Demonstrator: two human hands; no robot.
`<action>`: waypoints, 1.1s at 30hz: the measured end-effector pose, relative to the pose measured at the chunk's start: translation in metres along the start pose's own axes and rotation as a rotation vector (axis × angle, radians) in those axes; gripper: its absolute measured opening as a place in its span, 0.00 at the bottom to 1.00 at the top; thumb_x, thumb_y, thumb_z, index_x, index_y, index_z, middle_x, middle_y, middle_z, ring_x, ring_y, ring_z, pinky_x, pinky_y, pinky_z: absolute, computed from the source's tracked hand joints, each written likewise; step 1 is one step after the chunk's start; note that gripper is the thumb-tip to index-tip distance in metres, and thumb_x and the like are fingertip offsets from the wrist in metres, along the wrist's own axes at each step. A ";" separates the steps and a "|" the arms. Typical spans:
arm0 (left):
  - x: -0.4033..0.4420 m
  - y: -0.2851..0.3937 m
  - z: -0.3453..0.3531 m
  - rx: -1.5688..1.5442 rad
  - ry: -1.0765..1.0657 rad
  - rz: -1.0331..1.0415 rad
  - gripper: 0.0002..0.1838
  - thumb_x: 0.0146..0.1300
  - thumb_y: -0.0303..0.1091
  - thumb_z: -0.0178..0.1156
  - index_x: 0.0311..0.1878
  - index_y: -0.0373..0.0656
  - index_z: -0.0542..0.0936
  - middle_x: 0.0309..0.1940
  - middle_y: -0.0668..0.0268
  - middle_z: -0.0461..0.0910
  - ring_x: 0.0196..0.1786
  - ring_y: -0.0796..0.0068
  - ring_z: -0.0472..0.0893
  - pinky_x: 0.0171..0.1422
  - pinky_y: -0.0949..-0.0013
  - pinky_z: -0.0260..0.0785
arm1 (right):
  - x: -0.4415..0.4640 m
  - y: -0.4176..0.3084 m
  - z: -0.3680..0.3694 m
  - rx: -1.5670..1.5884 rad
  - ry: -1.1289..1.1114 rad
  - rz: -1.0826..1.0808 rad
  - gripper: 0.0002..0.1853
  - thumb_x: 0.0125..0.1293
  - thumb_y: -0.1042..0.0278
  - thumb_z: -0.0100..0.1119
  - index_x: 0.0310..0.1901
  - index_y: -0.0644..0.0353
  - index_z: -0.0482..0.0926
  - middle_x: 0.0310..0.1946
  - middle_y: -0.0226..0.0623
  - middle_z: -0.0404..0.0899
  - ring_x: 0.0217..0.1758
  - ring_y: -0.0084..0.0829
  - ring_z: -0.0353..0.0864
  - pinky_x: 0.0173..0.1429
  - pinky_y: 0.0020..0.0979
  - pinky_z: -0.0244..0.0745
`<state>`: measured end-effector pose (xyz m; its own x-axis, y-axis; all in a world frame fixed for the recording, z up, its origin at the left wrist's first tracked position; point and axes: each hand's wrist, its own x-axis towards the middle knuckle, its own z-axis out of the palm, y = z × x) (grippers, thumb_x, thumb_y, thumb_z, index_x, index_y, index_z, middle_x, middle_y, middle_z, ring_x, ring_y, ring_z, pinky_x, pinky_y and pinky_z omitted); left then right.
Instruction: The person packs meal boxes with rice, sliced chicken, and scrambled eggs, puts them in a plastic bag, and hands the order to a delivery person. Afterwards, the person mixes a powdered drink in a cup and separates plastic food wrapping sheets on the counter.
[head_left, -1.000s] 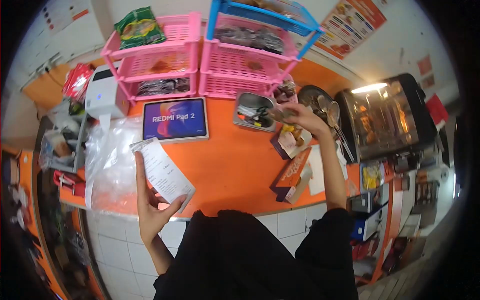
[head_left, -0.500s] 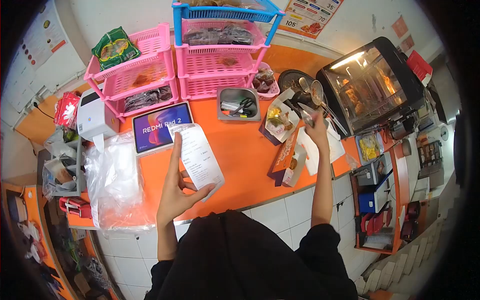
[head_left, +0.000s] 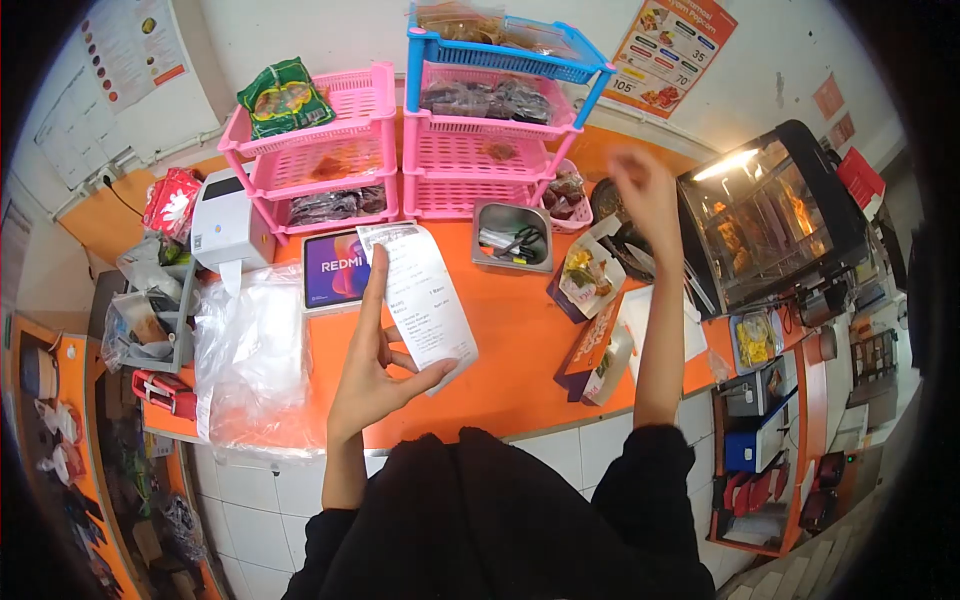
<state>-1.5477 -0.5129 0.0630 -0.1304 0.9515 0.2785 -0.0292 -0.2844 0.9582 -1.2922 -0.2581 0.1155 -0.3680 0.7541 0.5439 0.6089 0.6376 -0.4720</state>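
Observation:
My left hand [head_left: 375, 375] pinches a long printed paper receipt [head_left: 428, 305] between thumb and fingers, holding it over the orange counter. My right hand [head_left: 645, 185] is raised toward the back, above the dark round pan [head_left: 608, 200] and left of the glass-fronted oven. Motion smears its fingers, and I cannot make out anything in them. Below that arm, an open food box [head_left: 585, 275] with food inside stands beside a second orange and purple box [head_left: 597, 362]. A white sheet [head_left: 695, 330] lies partly under my right forearm.
Pink tiered racks [head_left: 470, 160] stand along the back. In front are a metal tray [head_left: 512, 237] with scissors and a tablet box [head_left: 335, 270]. Plastic bags [head_left: 255, 350] and a white printer [head_left: 228, 220] occupy the left. The lit oven [head_left: 770, 220] stands at the right.
My right hand has moved up and back from beside the food box and utensils. My left hand still holds the receipt. The whole view has shifted slightly.

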 end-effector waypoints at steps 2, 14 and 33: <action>0.002 0.005 -0.003 -0.002 0.017 0.013 0.60 0.37 0.16 0.65 0.70 0.42 0.36 0.69 0.54 0.43 0.58 0.60 0.71 0.42 0.68 0.80 | 0.064 -0.010 0.023 0.035 0.203 -0.158 0.13 0.58 0.69 0.58 0.45 0.63 0.77 0.41 0.38 0.79 0.45 0.27 0.77 0.47 0.27 0.71; -0.012 -0.010 -0.068 0.061 0.247 -0.017 0.59 0.40 0.15 0.65 0.70 0.45 0.34 0.65 0.51 0.52 0.49 0.61 0.78 0.39 0.68 0.80 | 0.272 0.042 0.051 1.193 0.094 -0.198 0.08 0.60 0.64 0.55 0.36 0.59 0.77 0.28 0.32 0.78 0.23 0.22 0.73 0.29 0.21 0.67; 0.033 -0.003 -0.066 0.052 0.206 -0.018 0.60 0.38 0.15 0.65 0.70 0.42 0.34 0.65 0.51 0.55 0.50 0.64 0.77 0.34 0.73 0.78 | 0.311 0.014 0.070 0.152 0.378 -0.391 0.11 0.65 0.63 0.47 0.40 0.60 0.75 0.34 0.34 0.82 0.37 0.27 0.78 0.43 0.27 0.70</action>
<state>-1.6172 -0.4884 0.0655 -0.3300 0.9111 0.2470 0.0169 -0.2559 0.9665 -1.4479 -0.0037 0.2295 -0.2515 0.3663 0.8959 0.3592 0.8948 -0.2650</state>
